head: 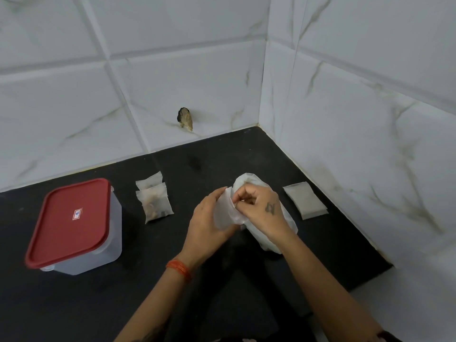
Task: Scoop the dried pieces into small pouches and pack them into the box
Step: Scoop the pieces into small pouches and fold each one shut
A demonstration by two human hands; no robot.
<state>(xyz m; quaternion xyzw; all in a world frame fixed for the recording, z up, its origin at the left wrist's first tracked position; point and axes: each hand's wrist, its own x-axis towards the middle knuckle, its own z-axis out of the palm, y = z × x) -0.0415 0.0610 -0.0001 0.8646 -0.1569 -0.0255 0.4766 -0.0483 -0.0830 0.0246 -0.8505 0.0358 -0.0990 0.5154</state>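
Two bare forearms reach up from the lower edge of the view, the left one ringed at the wrist by a thin orange thread band (179, 269). The left hand (209, 218) curls its fingers (218, 193) round a small, thin, translucent white pouch (225, 213), holding it upright with its mouth toward the other hand. The right hand (261, 208), with a small dark mark on its back, has its fingers (240, 195) bunched and pinched together at the pouch's open edge; whether they grip the edge itself or a few dried pieces cannot be told. Just behind and under the right hand lies a bigger, crumpled white bag (249, 180) of soft papery stuff, its rounded top poking up past the knuckles.

Everything sits on a matte black desk (74, 304) set into a corner of glossy white wall tiles (172, 70) with faint grey marble veins. Left of the bag, two filled pouches (154, 198) lie flat and overlapping, squarish, semi-sheer, with brownish lumps showing through. Right of the bag, near the side wall, a small stack of flat, greyish-white rectangular pouches (306, 199) rests, apparently unfilled. Well left of the bag stands the box (103, 243), a clear frosted plastic tub with rounded corners, closed by a smooth red lid (70, 222) that bears a small white sticker. Behind the bag, on the back wall just above the desk, a dark ragged hole (185, 118) breaks one tile.
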